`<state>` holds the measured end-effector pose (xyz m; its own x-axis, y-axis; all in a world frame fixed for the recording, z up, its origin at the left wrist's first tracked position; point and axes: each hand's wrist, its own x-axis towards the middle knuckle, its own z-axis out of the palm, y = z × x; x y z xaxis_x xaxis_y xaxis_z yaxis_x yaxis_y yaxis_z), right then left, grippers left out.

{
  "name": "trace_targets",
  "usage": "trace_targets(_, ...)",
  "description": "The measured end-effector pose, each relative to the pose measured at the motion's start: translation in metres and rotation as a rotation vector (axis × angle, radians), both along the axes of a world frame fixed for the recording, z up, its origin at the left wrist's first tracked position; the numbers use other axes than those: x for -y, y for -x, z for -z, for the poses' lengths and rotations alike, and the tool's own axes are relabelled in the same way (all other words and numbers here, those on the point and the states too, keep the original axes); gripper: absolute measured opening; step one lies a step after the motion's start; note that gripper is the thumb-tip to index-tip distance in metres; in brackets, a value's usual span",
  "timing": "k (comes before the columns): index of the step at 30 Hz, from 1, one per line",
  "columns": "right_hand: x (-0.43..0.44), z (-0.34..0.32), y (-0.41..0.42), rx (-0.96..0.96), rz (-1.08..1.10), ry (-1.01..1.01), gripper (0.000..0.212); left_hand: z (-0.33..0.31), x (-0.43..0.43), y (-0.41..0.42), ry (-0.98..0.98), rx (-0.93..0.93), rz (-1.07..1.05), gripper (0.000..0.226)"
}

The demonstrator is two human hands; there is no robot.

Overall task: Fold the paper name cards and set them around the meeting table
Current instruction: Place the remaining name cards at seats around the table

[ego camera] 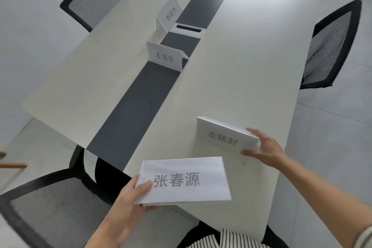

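My left grip [128,197] pinched the near card [185,179] at its left edge: thumb on top, fingers underneath, forearm bare and angled up from below. My right grip [265,149] spanned the right end of the far card [219,137]: thumb at the near corner, fingers on the far edge, forearm extended from the lower right.

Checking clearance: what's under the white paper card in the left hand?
White meeting table edge shows around the card; left hand fingers curl beneath. Directly underneath is covered.
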<state>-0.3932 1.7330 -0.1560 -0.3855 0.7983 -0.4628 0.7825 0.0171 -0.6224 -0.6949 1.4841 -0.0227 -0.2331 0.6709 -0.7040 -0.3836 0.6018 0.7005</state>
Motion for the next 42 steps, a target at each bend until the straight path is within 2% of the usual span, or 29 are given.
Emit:
trace_targets(2,-0.003,0.001,0.004,0.002,0.056,-0.034,0.071,-0.001,0.004,0.001,-0.005,0.018,-0.029,0.051)
trace_targets(5,-0.007,-0.004,0.007,-0.033,0.086,-0.048,0.061,-0.003,0.008,0.004,-0.014,0.042,-0.064,0.062)
trace_targets(9,-0.012,-0.028,0.009,-0.164,0.112,-0.083,0.052,-0.005,0.007,0.007,-0.033,0.037,-0.102,0.07)
trace_targets(13,-0.016,-0.071,0.012,-0.348,0.211,-0.078,0.045,-0.009,-0.002,0.006,-0.084,0.059,-0.104,0.056)
trace_targets(18,-0.011,-0.126,-0.007,-0.604,0.473,0.014,0.009,-0.023,-0.029,-0.008,-0.193,0.045,-0.05,0.046)
trace_targets(22,0.006,-0.151,-0.056,-0.727,0.622,0.059,0.014,-0.032,-0.059,-0.031,-0.281,0.035,0.009,0.048)
trace_targets(25,0.026,-0.156,-0.107,-0.775,0.743,0.062,0.042,-0.035,-0.08,-0.06,-0.323,0.056,0.072,0.043)
trace_targets(26,0.034,-0.157,-0.126,-0.787,0.787,0.062,0.045,-0.037,-0.086,-0.071,-0.332,0.063,0.097,0.042)
trace_targets(30,0.066,-0.152,-0.21,-0.828,0.925,0.078,0.024,-0.041,-0.109,-0.129,-0.336,0.098,0.18,0.047)
trace_targets(34,0.093,-0.146,-0.29,-0.84,1.039,0.098,0.03,-0.04,-0.123,-0.203,-0.325,0.136,0.225,0.046)
trace_targets(37,0.099,-0.142,-0.339,-0.825,1.072,0.106,0.027,-0.038,-0.132,-0.257,-0.31,0.142,0.227,0.036)
trace_targets(40,0.095,-0.136,-0.375,-0.823,1.082,0.132,0.033,-0.036,-0.141,-0.294,-0.275,0.137,0.223,0.033)
trace_targets(42,0.084,-0.129,-0.39,-0.831,1.098,0.152,0.03,-0.034,-0.15,-0.306,-0.245,0.136,0.204,0.037)
